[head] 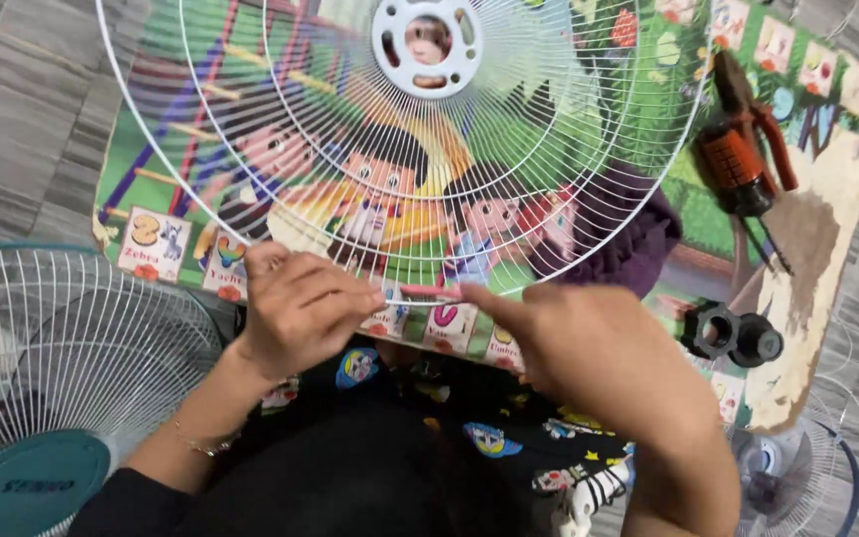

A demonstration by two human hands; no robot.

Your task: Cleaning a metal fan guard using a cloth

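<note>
Both hands meeting at the near rim of a white wire fan guard (420, 149), tilted up over a colourful cartoon mat (151, 199) on the grey floor. Left hand (300, 308) closed in a pinch on the rim wire, fingertips touching a thin pink strip (429, 292) lying along it. Right hand (589, 348) gripping the same strip from the other end, finger pointing inward. On the mat to the right, an orange-handled tool (743, 164) and two black round parts (733, 336). At lower left, a complete fan (52, 338) with teal hub.
</note>
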